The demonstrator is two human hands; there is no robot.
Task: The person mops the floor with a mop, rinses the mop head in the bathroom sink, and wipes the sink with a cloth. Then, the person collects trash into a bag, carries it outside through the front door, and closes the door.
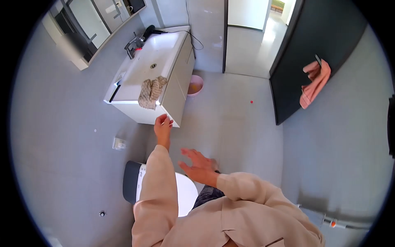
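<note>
My left hand point(163, 129) reaches forward beside the near corner of the white sink cabinet point(175, 92), fingers curled together. Whether anything small sits between those fingers is hidden. Just beyond it, a crumpled beige-brown patterned cloth point(151, 92) hangs over the front edge of the washbasin point(142, 68). My right hand point(198, 164) is lower and to the right, over the floor near the toilet point(187, 193). Its fingers are spread with nothing in them, slightly blurred.
A faucet point(131, 46) and a black hair dryer point(149, 32) are at the basin's back. A pink basin point(195, 85) stands on the floor beside the cabinet. A salmon cloth point(316, 84) hangs on the dark door point(304, 53). A small red object point(252, 102) lies on the floor.
</note>
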